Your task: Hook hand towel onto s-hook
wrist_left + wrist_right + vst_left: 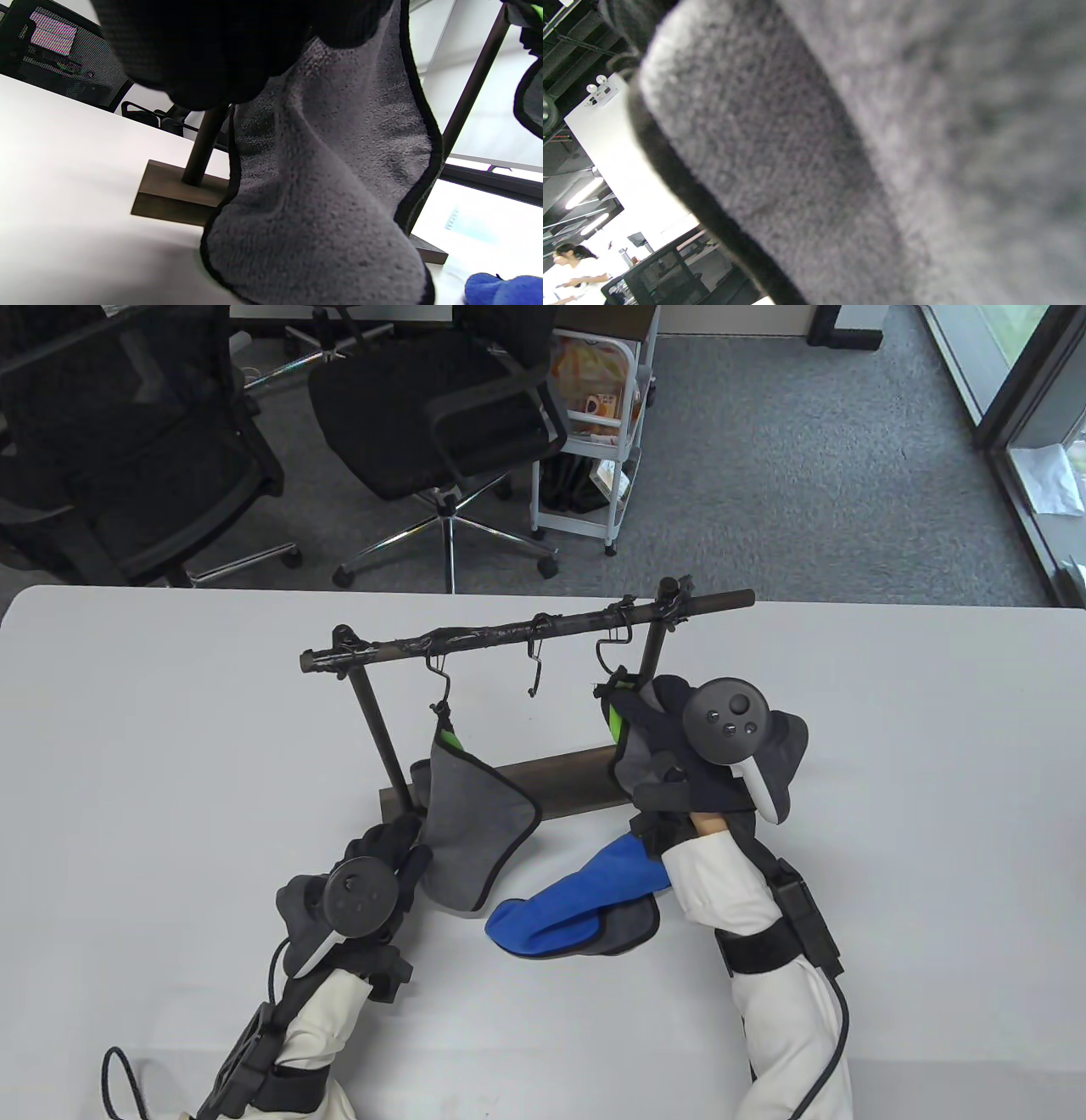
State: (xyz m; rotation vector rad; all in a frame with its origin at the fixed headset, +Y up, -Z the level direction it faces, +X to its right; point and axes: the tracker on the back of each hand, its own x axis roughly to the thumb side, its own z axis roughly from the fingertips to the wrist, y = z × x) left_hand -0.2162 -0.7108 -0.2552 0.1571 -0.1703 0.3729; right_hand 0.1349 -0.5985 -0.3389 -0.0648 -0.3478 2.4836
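**Mei:** Grey microfibre is filling the whole right wrist view, so the fingers aren't showing there at all. From above, the right hand (704,755) is holding a grey hand towel (632,759) up at the right-hand s-hook (609,651), at about two o'clock on the table (136,746). Exactly how the fingers are lying I cannot tell, since the tracker is covering them.

**Jon:** Is the green loop (612,723) sitting over the hook tip yet?

**Mei:** Cannot tell. It is hanging just below the hook, close to the right post of the rack (526,632). I'd judge the threading is underway, not finished.

**Jon:** And the left hand (373,874)?

**Mei:** It is resting at seven o'clock, beside the bottom of the first grey towel (471,823), which is already hanging from the left s-hook (434,666). In the left wrist view the gloved fingers (220,46) are lying against that cloth, though whether they are pinching it isn't showing.

**Jon:** Advice for the step?

**Mei:** Keeping the loop stretched open and taut, bringing it up over the hook's open tip, then lowering until the hook is carrying the weight (these hooks are probably swinging freely on the bar, so going slowly matters). The middle s-hook (536,666) is hanging bare, and a blue towel (577,899) is lying at six o'clock.
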